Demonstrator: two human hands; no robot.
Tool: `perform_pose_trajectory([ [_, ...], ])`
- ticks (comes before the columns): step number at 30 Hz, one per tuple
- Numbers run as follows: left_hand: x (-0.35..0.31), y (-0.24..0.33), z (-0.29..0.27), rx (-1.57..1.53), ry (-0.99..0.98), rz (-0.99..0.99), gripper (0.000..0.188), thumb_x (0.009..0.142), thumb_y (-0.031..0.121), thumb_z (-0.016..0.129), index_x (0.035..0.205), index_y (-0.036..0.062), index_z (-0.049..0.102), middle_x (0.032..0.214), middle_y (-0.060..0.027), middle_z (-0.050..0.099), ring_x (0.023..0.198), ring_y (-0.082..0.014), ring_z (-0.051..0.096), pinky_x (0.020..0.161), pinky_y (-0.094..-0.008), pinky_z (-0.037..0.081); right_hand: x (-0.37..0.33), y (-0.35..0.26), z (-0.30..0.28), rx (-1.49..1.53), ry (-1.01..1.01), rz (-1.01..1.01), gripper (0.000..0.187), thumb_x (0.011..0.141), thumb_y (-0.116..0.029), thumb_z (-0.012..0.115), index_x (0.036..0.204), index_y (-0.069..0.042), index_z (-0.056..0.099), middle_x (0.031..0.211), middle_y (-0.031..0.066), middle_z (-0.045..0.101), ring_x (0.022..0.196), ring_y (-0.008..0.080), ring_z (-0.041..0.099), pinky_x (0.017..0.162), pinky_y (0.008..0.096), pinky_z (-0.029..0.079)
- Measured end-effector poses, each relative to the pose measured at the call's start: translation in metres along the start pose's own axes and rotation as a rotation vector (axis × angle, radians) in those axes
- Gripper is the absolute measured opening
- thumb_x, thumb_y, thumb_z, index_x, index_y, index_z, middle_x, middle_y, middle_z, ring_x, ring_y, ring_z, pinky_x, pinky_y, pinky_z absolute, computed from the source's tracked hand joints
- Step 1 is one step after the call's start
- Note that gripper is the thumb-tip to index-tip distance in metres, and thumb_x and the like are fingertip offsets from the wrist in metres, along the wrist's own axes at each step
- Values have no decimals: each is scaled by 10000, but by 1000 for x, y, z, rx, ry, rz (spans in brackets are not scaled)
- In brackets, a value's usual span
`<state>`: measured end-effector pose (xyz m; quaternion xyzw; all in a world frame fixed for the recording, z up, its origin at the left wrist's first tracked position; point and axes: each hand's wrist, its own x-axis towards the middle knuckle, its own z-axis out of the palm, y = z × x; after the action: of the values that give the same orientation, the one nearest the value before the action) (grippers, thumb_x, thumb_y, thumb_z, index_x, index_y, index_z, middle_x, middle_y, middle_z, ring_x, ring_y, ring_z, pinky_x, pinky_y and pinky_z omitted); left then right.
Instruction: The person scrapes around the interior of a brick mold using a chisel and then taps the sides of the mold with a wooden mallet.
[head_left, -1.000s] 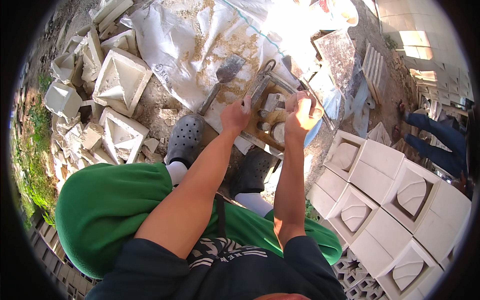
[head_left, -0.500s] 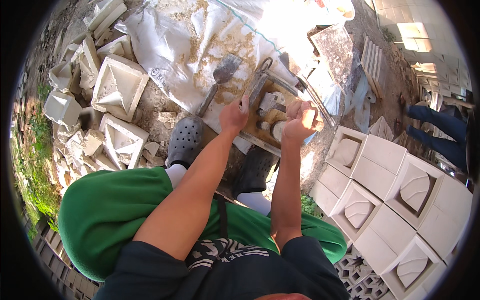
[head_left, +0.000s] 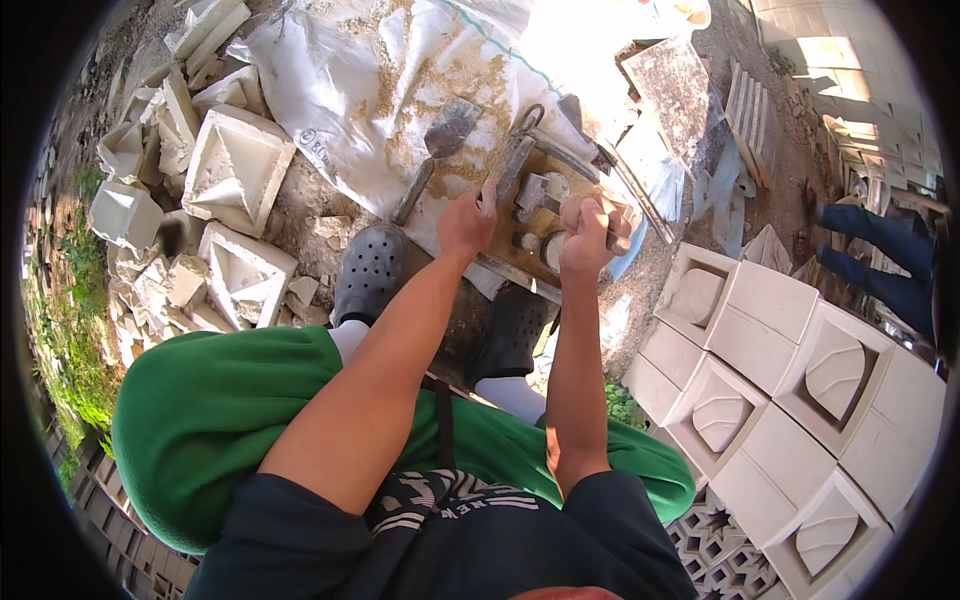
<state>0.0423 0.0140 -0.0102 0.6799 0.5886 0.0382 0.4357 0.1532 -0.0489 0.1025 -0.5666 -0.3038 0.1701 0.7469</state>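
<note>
My left hand [head_left: 466, 226] is closed on the near left side of a rectangular metal mould frame [head_left: 512, 172]. My right hand [head_left: 588, 240] grips a tan, wooden-looking block-shaped tool [head_left: 622, 222] over the mould's right part; its full shape is partly hidden by my fingers. Inside the mould lie a grey metal block-like piece [head_left: 538, 192] and round forms [head_left: 552, 248]. A flat trowel [head_left: 454, 128] with a dark handle rests on the sheet beyond my left hand, apart from it.
Broken white cast blocks [head_left: 238, 172] pile up at the left. Stacked cream blocks [head_left: 768, 308] with recessed faces stand at the right. White sacking [head_left: 345, 85] covers the ground ahead. A stained board [head_left: 668, 88] lies at the far right; another person's legs [head_left: 870, 235] show beyond.
My right hand has tilted and shifted slightly, so the tan tool shows more and lies over the mould's right part. My left hand stays on the frame.
</note>
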Motion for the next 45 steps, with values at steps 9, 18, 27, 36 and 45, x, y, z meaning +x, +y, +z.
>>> perform_pose_trajectory([
  [9,6,-4,1,-65,4,36,567,968,514,365,863,74,708,826,-228,674,829,-434,630,750,-512,472,8,3,11,-185,49,104,344,817,-42,466,525,-61,287,465,32,307,411,122,231,420,299,210],
  [18,6,-5,0,-47,43,36,566,971,513,355,895,77,706,843,-230,674,840,-436,630,755,-507,472,8,-10,16,31,88,77,348,821,-2,455,554,-85,248,478,14,285,438,105,247,431,300,205],
  [27,-1,-1,0,11,54,13,562,966,517,364,895,78,708,836,-232,672,836,-433,632,759,-506,473,0,-15,23,-67,128,61,351,833,2,494,561,-68,284,531,-10,327,494,76,288,471,277,221],
  [36,0,-3,0,-56,54,31,576,965,520,372,867,46,686,819,-240,665,827,-433,631,753,-513,470,20,-4,36,-239,27,252,298,871,-44,478,604,-80,350,504,4,355,454,89,308,442,276,246],
  [45,4,-3,-2,-90,31,30,572,968,515,364,892,54,693,832,-238,668,834,-435,630,760,-515,471,27,-9,34,-117,132,270,314,831,-42,506,544,-54,381,526,-20,387,475,66,314,452,251,230],
])
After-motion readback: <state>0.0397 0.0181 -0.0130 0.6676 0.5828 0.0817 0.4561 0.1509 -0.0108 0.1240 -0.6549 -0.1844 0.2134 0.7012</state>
